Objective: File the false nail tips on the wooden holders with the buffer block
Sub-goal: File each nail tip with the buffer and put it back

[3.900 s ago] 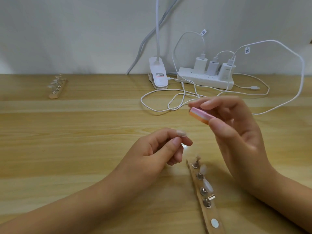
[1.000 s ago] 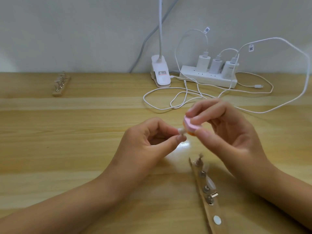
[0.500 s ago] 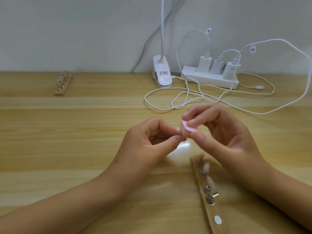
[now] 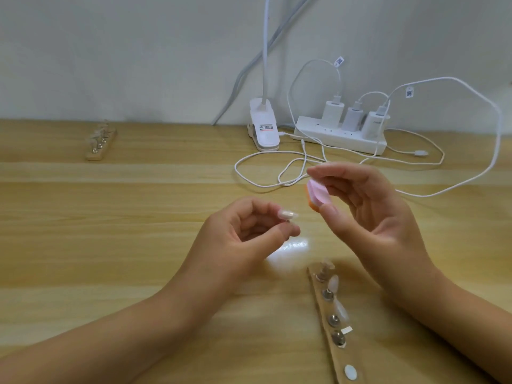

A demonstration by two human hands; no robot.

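Observation:
My left hand (image 4: pixel 238 236) pinches a pale false nail tip (image 4: pixel 371 214) on its small stand, tip pointing right. My right hand (image 4: pixel 368 214) grips a pink and orange buffer block (image 4: pixel 318 195) between thumb and fingers, a short gap up and right of the tip. A wooden holder (image 4: pixel 329 322) lies on the table below the hands, with metal studs and several nail tips along it. A second wooden holder (image 4: pixel 100 144) with nail tips sits far back on the left.
A white clip lamp (image 4: pixel 264 128) and a white power strip (image 4: pixel 340 135) with three chargers stand at the back by the wall. White cables (image 4: pixel 277 173) loop across the wooden table (image 4: pixel 110 217) behind my hands.
The buffer block touched the nail tip half a second ago. Now my right hand has lifted it up and right, and the tip is exposed in my left hand.

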